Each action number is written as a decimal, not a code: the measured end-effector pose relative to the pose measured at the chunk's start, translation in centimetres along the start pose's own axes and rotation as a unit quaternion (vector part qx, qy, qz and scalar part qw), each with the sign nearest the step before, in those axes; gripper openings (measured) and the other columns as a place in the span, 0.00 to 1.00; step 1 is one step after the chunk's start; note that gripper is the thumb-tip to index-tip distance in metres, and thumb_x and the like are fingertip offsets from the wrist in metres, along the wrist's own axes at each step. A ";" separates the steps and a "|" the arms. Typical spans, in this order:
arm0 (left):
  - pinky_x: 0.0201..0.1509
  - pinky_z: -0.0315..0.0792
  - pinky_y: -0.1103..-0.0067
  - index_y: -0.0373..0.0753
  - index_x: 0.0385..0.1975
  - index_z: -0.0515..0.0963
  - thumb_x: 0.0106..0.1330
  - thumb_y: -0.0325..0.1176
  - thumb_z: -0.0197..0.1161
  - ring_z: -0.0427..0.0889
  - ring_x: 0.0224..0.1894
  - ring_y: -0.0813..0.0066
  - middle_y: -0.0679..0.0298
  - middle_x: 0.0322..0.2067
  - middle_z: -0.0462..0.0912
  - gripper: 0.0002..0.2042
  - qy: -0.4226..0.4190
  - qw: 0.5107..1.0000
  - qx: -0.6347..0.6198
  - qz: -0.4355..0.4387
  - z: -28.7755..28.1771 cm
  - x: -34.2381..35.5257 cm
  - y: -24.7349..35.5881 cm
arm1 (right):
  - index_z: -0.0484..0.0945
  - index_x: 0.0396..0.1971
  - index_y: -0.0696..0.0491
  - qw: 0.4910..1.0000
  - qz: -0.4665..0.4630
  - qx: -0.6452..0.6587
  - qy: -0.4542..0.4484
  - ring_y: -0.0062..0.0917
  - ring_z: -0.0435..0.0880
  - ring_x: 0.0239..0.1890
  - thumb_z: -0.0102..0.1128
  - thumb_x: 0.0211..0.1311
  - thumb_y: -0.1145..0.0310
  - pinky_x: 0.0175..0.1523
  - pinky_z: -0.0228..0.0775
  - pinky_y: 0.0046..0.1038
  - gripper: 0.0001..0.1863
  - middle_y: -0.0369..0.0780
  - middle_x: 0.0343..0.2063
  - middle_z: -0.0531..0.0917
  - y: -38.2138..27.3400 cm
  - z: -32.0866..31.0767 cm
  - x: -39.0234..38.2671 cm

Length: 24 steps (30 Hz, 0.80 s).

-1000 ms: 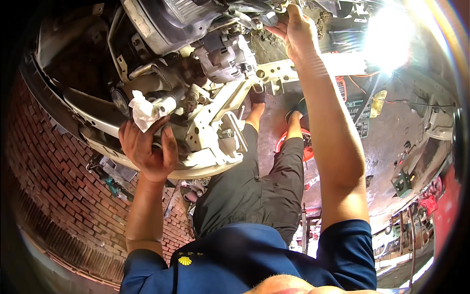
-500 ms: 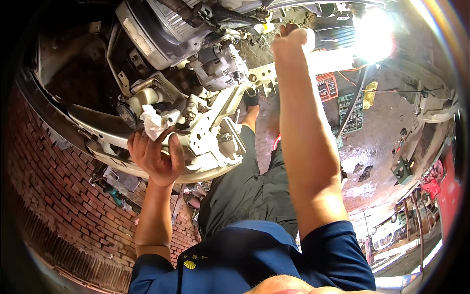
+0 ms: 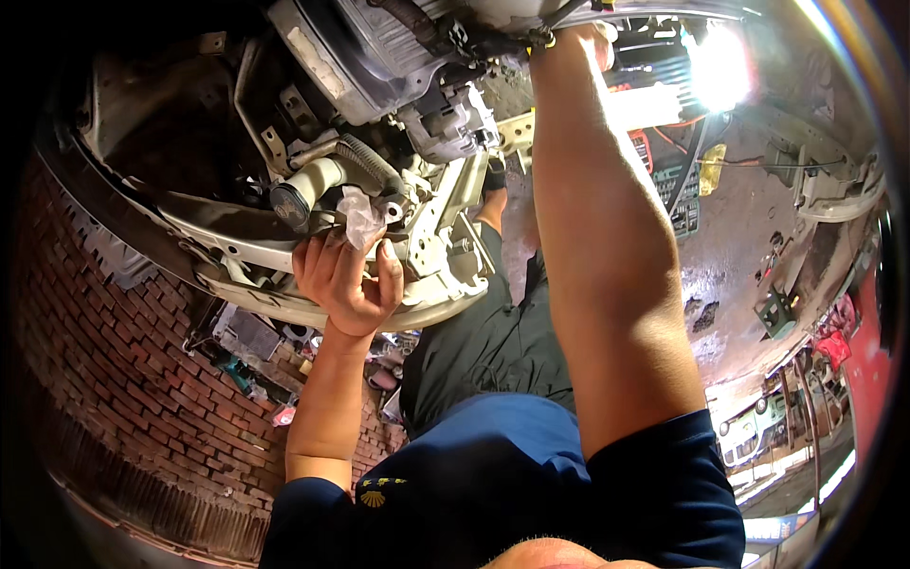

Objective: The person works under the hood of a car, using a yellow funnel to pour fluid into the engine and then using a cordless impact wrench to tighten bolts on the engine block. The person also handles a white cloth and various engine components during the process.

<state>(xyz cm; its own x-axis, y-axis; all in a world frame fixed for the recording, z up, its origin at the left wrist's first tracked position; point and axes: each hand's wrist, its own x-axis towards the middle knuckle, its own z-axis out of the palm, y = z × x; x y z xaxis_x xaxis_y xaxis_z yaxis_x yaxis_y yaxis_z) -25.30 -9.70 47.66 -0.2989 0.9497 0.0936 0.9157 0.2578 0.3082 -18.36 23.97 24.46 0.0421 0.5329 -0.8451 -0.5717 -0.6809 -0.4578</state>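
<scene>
My left hand (image 3: 346, 284) is hooked over the cream metal crossbar (image 3: 256, 254) at the front of a stripped car, fingers bent over its top and thumb to the right. Against its fingertips lies a crumpled, whitish translucent plastic scrap (image 3: 362, 216). Beside that is a light pipe with a round dark cap (image 3: 290, 205) and a ribbed hose. My right arm stretches far forward past the alternator (image 3: 453, 125); at its end the right hand (image 3: 590, 43) reaches into the engine bay, beside a dark cable, its fingers mostly hidden.
A large grey engine cover (image 3: 360, 57) fills the upper left-centre. A glaring work lamp (image 3: 720, 66) shines at upper right. Socket sets, a yellow pouch (image 3: 712, 169) and a green metal bracket (image 3: 776, 317) lie on the floor to the right. Brick paving (image 3: 123, 351) spreads at left.
My right hand has reached farther forward, and its fingers have gone from partly visible to mostly hidden. The left hand stays on the crossbar; the whole view has shifted.
</scene>
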 end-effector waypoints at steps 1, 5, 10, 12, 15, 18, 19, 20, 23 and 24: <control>0.53 0.72 0.64 0.42 0.42 0.89 0.66 0.36 0.62 0.81 0.33 0.59 0.63 0.33 0.88 0.11 0.001 1.000 0.008 0.003 0.0 -0.2 -0.2 | 0.77 0.57 0.52 1.000 -0.001 -0.014 -0.013 0.30 0.83 0.50 0.45 0.77 0.54 0.61 0.66 0.38 0.22 0.39 0.50 0.85 0.2 0.1 -0.2; 0.53 0.72 0.65 0.42 0.42 0.89 0.69 0.38 0.60 0.81 0.33 0.63 0.68 0.35 0.90 0.12 0.002 1.000 0.017 0.026 0.4 -0.7 -0.7 | 0.77 0.57 0.52 0.996 -0.023 -0.067 -0.048 0.31 0.83 0.49 0.46 0.78 0.53 0.61 0.66 0.38 0.22 0.39 0.50 0.85 0.4 0.4 -0.1; 0.52 0.71 0.67 0.44 0.40 0.87 0.74 0.40 0.59 0.84 0.34 0.65 0.70 0.35 0.91 0.12 -0.034 0.999 0.024 0.026 0.2 0.0 -0.2 | 0.77 0.58 0.53 0.989 -0.058 -0.108 -0.077 0.31 0.83 0.48 0.46 0.78 0.52 0.59 0.67 0.38 0.23 0.39 0.49 0.85 -0.6 0.9 0.1; 0.52 0.71 0.66 0.43 0.37 0.88 0.69 0.38 0.63 0.84 0.35 0.63 0.67 0.33 0.89 0.09 -0.026 1.000 0.002 0.013 0.0 -0.3 -0.2 | 0.77 0.58 0.53 0.987 -0.064 -0.125 -0.083 0.31 0.83 0.48 0.47 0.78 0.52 0.59 0.68 0.38 0.23 0.39 0.49 0.85 -0.5 0.9 -0.2; 0.52 0.71 0.65 0.40 0.33 0.85 0.69 0.37 0.63 0.85 0.36 0.61 0.63 0.33 0.88 0.08 -0.008 1.000 -0.011 0.020 0.2 -0.5 -0.6 | 0.77 0.58 0.53 0.983 -0.070 -0.146 -0.087 0.31 0.83 0.48 0.47 0.78 0.51 0.58 0.68 0.38 0.23 0.40 0.49 0.85 -0.8 1.2 -0.3; 0.52 0.71 0.63 0.39 0.33 0.84 0.66 0.35 0.64 0.85 0.36 0.59 0.61 0.32 0.88 0.07 -0.010 0.999 -0.043 0.013 0.4 -0.5 -0.6 | 0.77 0.58 0.53 0.979 -0.077 -0.169 -0.085 0.31 0.83 0.47 0.47 0.78 0.51 0.57 0.69 0.38 0.24 0.40 0.48 0.85 -1.1 1.1 -0.2; 0.51 0.71 0.63 0.40 0.33 0.84 0.65 0.33 0.65 0.85 0.36 0.60 0.61 0.32 0.88 0.05 -0.014 0.999 -0.040 0.009 0.3 -0.6 -0.7 | 0.77 0.59 0.53 0.977 -0.077 -0.178 -0.086 0.31 0.84 0.47 0.48 0.78 0.51 0.57 0.69 0.38 0.24 0.40 0.48 0.85 -1.1 1.2 -0.2; 0.50 0.71 0.63 0.40 0.33 0.83 0.64 0.32 0.66 0.85 0.36 0.59 0.61 0.32 0.87 0.04 -0.014 0.999 -0.043 0.004 0.1 -0.3 -0.5 | 0.77 0.59 0.53 0.976 -0.078 -0.185 -0.088 0.31 0.84 0.47 0.48 0.78 0.51 0.57 0.69 0.38 0.24 0.40 0.48 0.85 -1.0 1.4 -0.1; 0.48 0.71 0.63 0.39 0.38 0.79 0.62 0.29 0.69 0.84 0.35 0.58 0.61 0.32 0.86 0.07 0.026 0.998 -0.057 0.014 0.0 -0.3 -0.7 | 0.77 0.59 0.53 0.970 -0.078 -0.210 -0.092 0.31 0.84 0.46 0.48 0.78 0.50 0.56 0.70 0.38 0.24 0.40 0.48 0.86 -0.5 2.0 0.0; 0.45 0.69 0.65 0.41 0.29 0.79 0.59 0.31 0.69 0.84 0.33 0.61 0.62 0.29 0.85 0.05 0.024 0.998 -0.055 0.001 0.1 -0.1 -0.7 | 0.77 0.59 0.54 0.969 -0.078 -0.216 -0.092 0.31 0.84 0.46 0.48 0.78 0.50 0.56 0.70 0.38 0.24 0.40 0.48 0.86 -0.5 2.1 0.0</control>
<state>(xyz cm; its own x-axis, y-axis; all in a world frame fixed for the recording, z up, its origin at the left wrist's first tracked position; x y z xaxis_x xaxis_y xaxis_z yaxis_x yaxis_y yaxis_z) -25.86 -9.98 47.35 -0.3115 0.9402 0.1380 0.8822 0.2322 0.4096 -19.78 25.39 25.23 -0.0698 0.7005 -0.7103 -0.1713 -0.7098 -0.6832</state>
